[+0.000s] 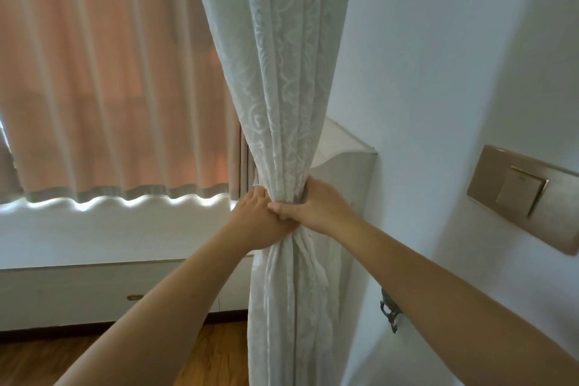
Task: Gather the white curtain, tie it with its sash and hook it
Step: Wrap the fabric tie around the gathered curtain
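Two hands clamp the white curtain at its pinched waist: left hand and right hand both curl round the bundle, touching each other. The bundle hangs vertical, left of the wall hook. The grip sits above-left of the hook, right hand nearer. Can't make out the sash. The hooking move likely goes down-right.

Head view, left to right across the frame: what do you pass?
Peach curtain → left hand → right hand → metal hook → gold wall switch. Both hands grip the white curtain.
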Demonstrator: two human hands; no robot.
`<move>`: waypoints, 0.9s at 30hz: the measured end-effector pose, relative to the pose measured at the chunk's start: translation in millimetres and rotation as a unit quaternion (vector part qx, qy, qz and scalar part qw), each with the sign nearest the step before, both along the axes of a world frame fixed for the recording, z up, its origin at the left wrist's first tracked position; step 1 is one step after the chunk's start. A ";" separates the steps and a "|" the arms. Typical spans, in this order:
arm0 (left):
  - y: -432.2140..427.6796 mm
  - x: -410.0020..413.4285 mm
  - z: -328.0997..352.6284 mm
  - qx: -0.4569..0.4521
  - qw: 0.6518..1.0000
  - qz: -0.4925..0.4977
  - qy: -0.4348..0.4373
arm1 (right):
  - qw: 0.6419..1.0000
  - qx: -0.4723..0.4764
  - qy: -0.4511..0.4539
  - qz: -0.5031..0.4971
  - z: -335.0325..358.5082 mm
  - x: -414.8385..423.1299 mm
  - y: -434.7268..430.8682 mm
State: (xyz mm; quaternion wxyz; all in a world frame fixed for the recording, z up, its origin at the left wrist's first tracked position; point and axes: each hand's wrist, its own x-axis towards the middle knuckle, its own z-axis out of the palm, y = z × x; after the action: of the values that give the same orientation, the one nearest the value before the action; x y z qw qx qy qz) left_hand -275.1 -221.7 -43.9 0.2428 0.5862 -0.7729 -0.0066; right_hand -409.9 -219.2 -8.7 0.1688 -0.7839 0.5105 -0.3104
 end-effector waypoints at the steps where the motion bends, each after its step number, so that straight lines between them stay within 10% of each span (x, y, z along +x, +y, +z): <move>1: 0.5 -0.7 1.9 0.002 1.000 -0.013 -0.009 | 1.000 -0.008 -0.017 -0.010 -2.2 -0.2 -0.9; 9: -0.8 43.0 37.5 0.174 0.984 -0.039 -0.003 | 0.999 -0.006 -0.033 -0.012 2.9 -15.2 -5.4; 15: 2.7 59.9 49.6 0.247 0.934 -0.001 0.257 | 0.999 0.004 -0.034 -0.011 1.2 -9.8 -12.0; 27: 21.4 5.9 35.0 0.249 0.826 0.020 0.504 | 0.997 -0.052 0.035 -0.042 -8.0 9.4 -11.4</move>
State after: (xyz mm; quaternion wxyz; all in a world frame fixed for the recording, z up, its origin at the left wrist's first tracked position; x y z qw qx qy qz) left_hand -269.2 -200.2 -8.9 0.4444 0.5574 -0.5026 -0.4890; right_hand -400.6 -230.6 -16.8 0.0965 -0.7797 0.5317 -0.3163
